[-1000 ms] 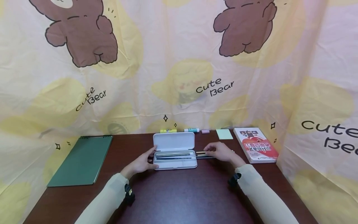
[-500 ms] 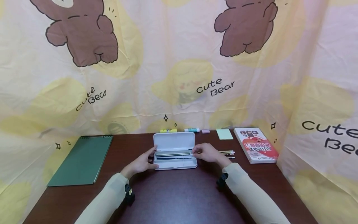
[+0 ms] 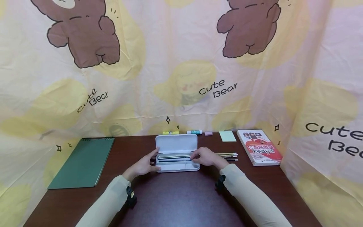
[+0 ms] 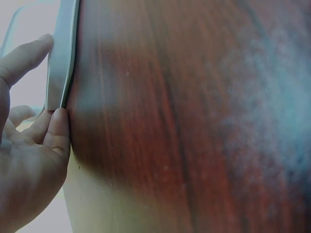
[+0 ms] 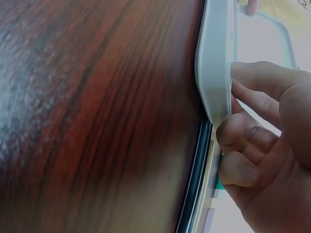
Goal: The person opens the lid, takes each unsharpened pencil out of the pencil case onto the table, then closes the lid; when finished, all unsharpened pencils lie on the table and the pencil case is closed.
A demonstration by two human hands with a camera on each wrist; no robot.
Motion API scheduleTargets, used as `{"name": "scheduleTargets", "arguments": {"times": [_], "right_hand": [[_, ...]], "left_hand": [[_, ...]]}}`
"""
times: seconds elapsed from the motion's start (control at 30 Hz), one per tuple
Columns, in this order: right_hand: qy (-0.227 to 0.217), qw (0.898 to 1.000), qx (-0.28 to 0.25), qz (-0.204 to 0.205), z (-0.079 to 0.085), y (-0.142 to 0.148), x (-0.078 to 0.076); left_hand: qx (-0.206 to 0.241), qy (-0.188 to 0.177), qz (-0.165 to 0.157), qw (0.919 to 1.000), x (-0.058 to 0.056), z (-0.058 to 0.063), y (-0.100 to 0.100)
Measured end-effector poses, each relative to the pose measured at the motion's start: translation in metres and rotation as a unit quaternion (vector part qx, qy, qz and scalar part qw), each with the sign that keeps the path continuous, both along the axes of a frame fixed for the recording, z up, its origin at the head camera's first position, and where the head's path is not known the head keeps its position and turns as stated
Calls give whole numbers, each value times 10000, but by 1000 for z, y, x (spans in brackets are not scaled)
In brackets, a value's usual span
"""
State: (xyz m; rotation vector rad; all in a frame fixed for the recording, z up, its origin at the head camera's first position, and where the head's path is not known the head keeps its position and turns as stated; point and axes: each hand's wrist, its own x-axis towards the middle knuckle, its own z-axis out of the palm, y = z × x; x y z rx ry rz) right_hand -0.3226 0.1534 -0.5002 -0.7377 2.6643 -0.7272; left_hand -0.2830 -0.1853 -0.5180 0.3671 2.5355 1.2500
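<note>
A white pencil case (image 3: 173,167) lies with its lid (image 3: 175,143) raised in the head view, several pencils (image 3: 173,160) lengthwise inside. My left hand (image 3: 143,163) grips its left end, thumb along the front wall and fingers round the corner, as the left wrist view shows. The thumb and forefinger of my right hand (image 3: 206,156) reach over the right rim into the case, at the pencils' right ends. The case wall (image 5: 216,58) hides these fingertips in the right wrist view; I cannot tell whether they pinch a pencil. More pencils (image 3: 228,154) lie on the table, partly behind this hand.
A green spiral pad (image 3: 82,164) lies at the left, a book (image 3: 259,148) at the right. Along the back stand a yellow tube (image 3: 170,132), a glue stick (image 3: 194,132), a purple eraser (image 3: 208,133) and sticky notes (image 3: 227,136).
My right hand has moved left from the pencils on the table to the right end of the case, and slightly further in since half a second ago. The left hand stays put.
</note>
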Motion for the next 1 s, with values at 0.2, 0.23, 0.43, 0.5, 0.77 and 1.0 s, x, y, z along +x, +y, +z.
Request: {"name": "scheduleTargets", "arguments": {"times": [0.2, 0.23, 0.43, 0.5, 0.77, 1.0], "right_hand": [[62, 9999, 83, -54, 1, -3, 0], [87, 9999, 76, -57, 1, -4, 0], [196, 9998, -25, -58, 3, -5, 0], [205, 9998, -41, -52, 3, -4, 0], [334, 9989, -303, -118, 3, 0, 1], [497, 9974, -486, -173, 4, 10, 2]], "left_hand": [[10, 47, -99, 9999, -1, -1, 0], [5, 49, -110, 9999, -1, -1, 0], [10, 4, -39, 10000, -1, 0, 0], [17, 14, -21, 10000, 0, 0, 0], [16, 24, -51, 10000, 0, 1, 0], [24, 18, -82, 10000, 1, 1, -1]]}}
